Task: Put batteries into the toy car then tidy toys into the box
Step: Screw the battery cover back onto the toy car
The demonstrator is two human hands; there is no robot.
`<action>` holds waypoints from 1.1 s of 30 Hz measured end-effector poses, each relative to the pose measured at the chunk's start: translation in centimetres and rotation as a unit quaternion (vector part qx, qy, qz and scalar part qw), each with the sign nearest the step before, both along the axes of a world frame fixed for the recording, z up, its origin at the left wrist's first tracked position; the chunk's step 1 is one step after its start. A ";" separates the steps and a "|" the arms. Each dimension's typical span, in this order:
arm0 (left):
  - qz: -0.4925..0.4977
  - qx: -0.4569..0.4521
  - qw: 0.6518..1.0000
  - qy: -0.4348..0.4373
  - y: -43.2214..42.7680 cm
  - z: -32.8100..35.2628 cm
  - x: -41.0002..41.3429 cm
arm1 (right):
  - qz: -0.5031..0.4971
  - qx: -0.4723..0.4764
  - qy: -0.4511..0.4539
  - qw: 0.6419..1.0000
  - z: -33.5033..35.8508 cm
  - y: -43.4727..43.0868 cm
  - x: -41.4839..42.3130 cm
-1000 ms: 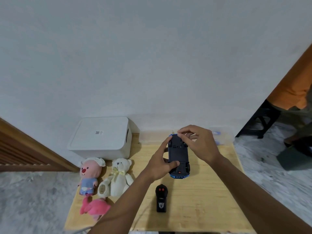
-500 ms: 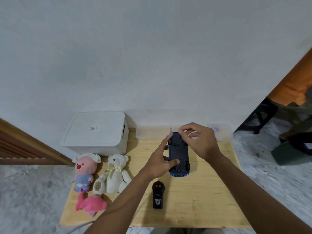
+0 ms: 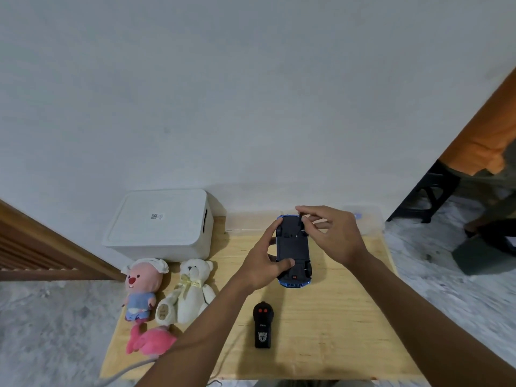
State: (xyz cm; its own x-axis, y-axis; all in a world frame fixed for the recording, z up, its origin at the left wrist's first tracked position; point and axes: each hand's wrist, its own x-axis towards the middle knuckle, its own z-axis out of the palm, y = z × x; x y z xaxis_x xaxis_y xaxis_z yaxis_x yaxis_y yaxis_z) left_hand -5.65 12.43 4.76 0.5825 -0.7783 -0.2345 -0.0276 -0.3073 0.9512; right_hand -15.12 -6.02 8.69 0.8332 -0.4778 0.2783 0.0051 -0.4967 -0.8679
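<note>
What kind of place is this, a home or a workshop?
Probably a home room: plush toys such as a white teddy bear lie on a small wooden table against a plain wall, beside a white storage box.

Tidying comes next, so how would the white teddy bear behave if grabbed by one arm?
The white teddy bear looks soft and stuffed, so it would probably flop and dangle. It likely feels light for its size. It lies slumped on the table against the pink-faced plush, so lifting it may nudge that.
</note>
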 end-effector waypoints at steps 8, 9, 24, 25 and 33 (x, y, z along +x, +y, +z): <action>-0.004 -0.006 1.000 0.010 0.3 0.1 0.0 | -0.021 0.034 -0.012 0.999 0.2 0.4 0.8; -0.005 -0.009 1.000 0.009 0.3 0.2 0.1 | -0.017 0.024 -0.014 0.999 0.2 0.5 0.8; 0.004 -0.013 1.000 0.011 0.8 0.4 0.2 | -0.010 0.037 -0.010 0.999 0.3 0.8 1.2; 0.004 -0.011 1.000 0.013 0.8 0.4 0.3 | -0.008 0.029 -0.014 0.999 0.3 0.8 1.1; 0.007 -0.010 1.000 0.010 0.7 0.3 0.3 | -0.026 0.052 -0.006 0.998 0.6 0.5 1.5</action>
